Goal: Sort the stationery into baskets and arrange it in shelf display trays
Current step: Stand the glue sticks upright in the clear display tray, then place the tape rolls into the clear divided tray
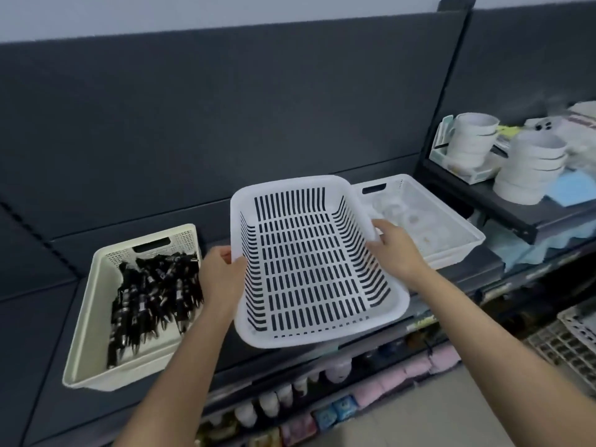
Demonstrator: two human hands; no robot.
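An empty white slotted basket is held tilted above the dark shelf, its open side facing me. My left hand grips its left rim and my right hand grips its right rim. To the left a cream tray stands on the shelf, holding several black pens. Behind my right hand a white tray holds pale items that are too blurred to name.
A raised shelf at the right carries stacked white cups and light blue sheets. Lower shelves in front hold small colourful goods. A grey lattice crate sits at the far right. A dark back panel rises behind the trays.
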